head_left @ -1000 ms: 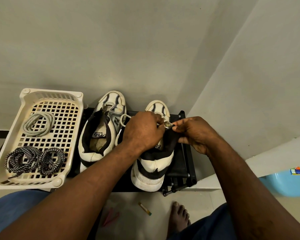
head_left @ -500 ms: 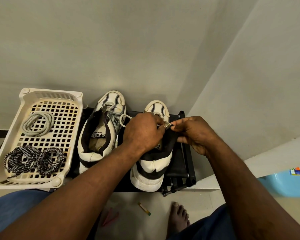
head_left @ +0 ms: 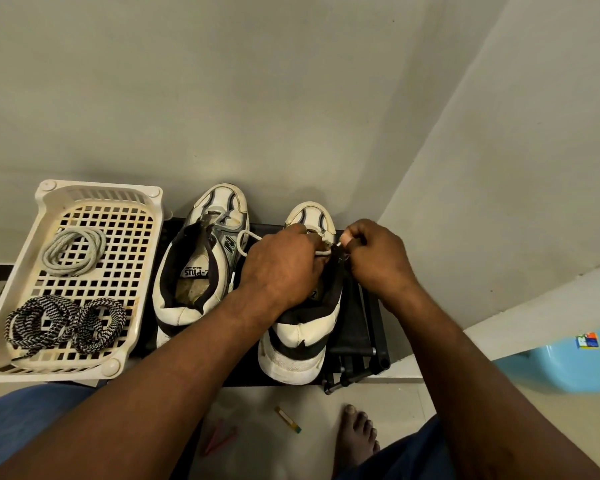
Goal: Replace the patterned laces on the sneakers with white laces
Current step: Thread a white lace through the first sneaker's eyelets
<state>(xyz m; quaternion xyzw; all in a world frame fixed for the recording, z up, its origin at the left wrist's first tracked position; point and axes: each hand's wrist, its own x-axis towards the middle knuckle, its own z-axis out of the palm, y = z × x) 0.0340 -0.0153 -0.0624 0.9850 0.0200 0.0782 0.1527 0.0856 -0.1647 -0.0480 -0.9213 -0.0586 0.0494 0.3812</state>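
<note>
Sneakers: two white-and-black shoes stand side by side on a low black rack, toes to the wall; the left sneaker sits by the rack's left edge, unlaced and gaping, and the right sneaker stands toward the rack's right edge, heel at the near edge.
White lace: a white lace loops out from under the left hand toward the left sneaker's side, with one tip hanging in the gap between the shoes — its far end runs into the right sneaker's eyelet area between the two hands.
Left hand: the left hand lies over the right sneaker's tongue and opening, fingers curled down on the lace; likely it steadies the shoe and keeps the lace taut.
Right hand: the right hand is closed in a pinch at the shoe's right eyelet row, seemingly on the lace end; the tip itself is hidden by the fingers.
Relation to grip: the lace end lies between the two pinches, just above the tongue — probably being fed through an eyelet.
Basket: a cream basket beside the rack's left edge holds the patterned laces coiled at its near end and a second white lace coiled behind them, apparently kept ready for the other shoe.
</note>
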